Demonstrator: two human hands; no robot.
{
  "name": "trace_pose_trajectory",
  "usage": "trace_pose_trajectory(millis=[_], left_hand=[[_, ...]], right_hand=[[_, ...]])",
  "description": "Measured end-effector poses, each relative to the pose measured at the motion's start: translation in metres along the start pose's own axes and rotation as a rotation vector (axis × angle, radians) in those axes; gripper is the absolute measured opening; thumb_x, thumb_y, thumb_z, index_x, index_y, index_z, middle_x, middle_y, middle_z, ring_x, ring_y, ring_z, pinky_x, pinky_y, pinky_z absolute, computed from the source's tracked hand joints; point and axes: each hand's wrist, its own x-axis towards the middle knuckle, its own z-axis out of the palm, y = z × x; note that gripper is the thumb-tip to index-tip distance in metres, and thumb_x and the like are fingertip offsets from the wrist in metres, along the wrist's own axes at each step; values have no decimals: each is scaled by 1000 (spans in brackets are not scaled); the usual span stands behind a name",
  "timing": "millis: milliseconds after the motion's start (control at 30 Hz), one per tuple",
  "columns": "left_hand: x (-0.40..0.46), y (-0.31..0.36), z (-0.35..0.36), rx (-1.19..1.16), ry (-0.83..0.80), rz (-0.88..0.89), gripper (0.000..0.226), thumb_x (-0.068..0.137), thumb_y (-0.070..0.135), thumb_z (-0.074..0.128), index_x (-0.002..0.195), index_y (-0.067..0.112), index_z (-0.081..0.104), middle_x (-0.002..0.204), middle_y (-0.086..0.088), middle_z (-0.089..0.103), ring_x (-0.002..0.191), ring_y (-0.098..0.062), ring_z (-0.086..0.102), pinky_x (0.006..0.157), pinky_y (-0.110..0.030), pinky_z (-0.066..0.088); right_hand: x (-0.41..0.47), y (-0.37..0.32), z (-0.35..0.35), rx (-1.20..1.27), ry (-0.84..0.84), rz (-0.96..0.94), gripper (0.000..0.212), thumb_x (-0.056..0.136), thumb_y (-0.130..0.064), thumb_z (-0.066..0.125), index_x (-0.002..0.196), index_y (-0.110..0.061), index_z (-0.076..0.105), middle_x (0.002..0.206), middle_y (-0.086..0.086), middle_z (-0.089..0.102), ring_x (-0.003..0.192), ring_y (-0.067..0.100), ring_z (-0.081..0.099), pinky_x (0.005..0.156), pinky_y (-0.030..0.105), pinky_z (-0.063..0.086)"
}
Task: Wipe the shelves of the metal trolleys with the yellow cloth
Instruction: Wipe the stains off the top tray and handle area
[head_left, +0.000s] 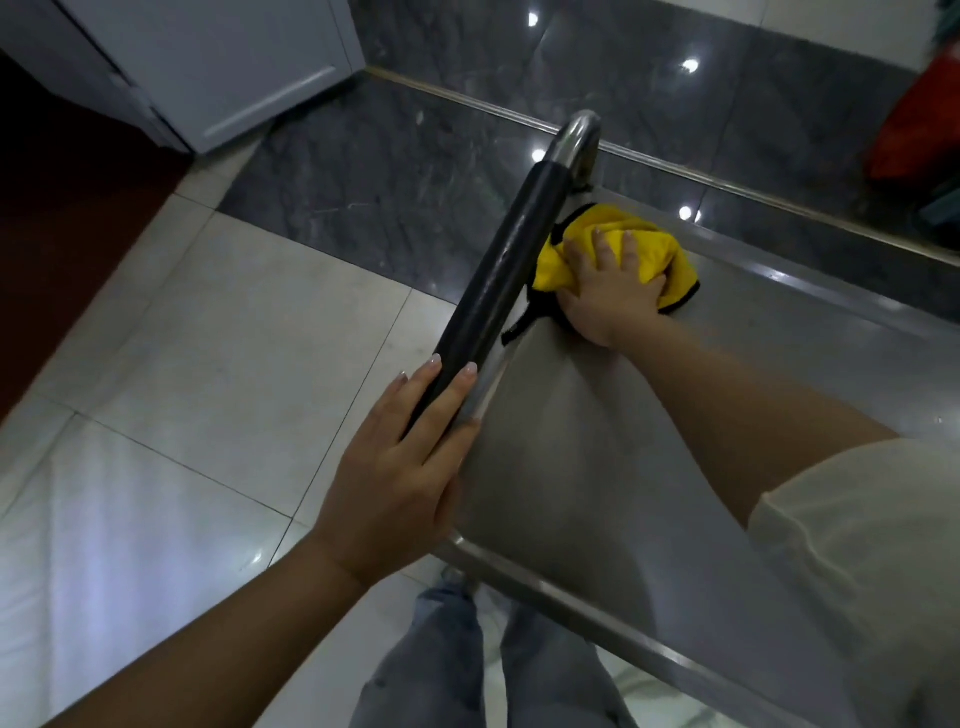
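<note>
A: Head view, nearest first: the left hand (402, 462) rests with straight fingers on the handle (511, 270).

B: Farther off, the right hand (608, 286) presses the bunched yellow cloth (561, 260) onto the shelf (597, 467), mid-wipe. Next it should probably sweep right.

The trolley shelf (597, 467) runs off the right edge; handle bar (498, 280) hides its rim.
</note>
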Motion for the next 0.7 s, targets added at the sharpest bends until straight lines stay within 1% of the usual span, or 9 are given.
trace_pose_trajectory(millis=[100,233,300,367,433,500,567,667,700], left_hand=[[1,-1,-1,33,3,29,34,91,25,54,122,14,60,152,-11,37,143,-34,27,115,-49,27],[3,2,-7,40,1,49,34,92,30,48,120,16,62,152,-12,37,142,-36,28,115,-53,23],[5,3,-11,57,-14,71,35,91,31,50,120,15,63,152,-14,36,142,-37,27,115,-55,22],[5,4,-13,115,-45,114,37,89,32,52,120,14,63,151,-17,36,143,-38,25,115,-57,18],[4,4,-15,198,-86,182,39,90,32,49,120,12,64,151,-18,37,144,-39,22,116,-59,13],[4,6,-16,305,-134,276,42,92,33,48,125,9,61,150,-21,36,145,-40,18,116,-61,9],[4,9,-17,382,-176,308,46,93,33,51,130,6,57,149,-23,37,145,-40,16,116,-62,6],[-1,17,-16,426,-227,273,53,86,28,59,132,2,55,146,-26,40,143,-40,23,117,-60,2],[-6,22,-14,435,-247,274,54,84,25,58,132,0,54,145,-26,41,142,-40,26,117,-59,0]], right_hand=[[-50,-12,22,-42,20,-108,66,93,-52,37,149,-43,3,161,-2,-10,145,32,-18,103,75,6],[-144,-39,70,-61,46,-247,67,92,-52,36,147,-47,-2,161,-3,-8,144,32,-21,103,74,3],[-192,-46,92,-84,65,-321,64,90,-52,35,148,-45,8,161,-1,3,146,35,-9,103,75,11],[-230,-40,104,-120,71,-374,62,86,-50,39,146,-41,28,158,2,23,144,39,13,98,74,26],[-251,-20,108,-154,79,-401,62,83,-48,42,144,-40,36,155,1,31,142,38,24,96,71,32],[-259,6,104,-144,89,-344,64,80,-47,43,143,-40,37,154,0,31,142,37,24,96,70,33],[-258,34,97,-99,106,-172,66,79,-49,42,144,-41,32,156,-1,27,143,36,19,96,70,31],[-236,70,86,-26,119,145,69,87,-53,41,145,-46,6,161,-5,5,148,29,-3,102,69,23],[-224,74,82,25,127,234,69,89,-52,43,145,-49,3,161,-6,0,147,28,-8,103,70,20]])
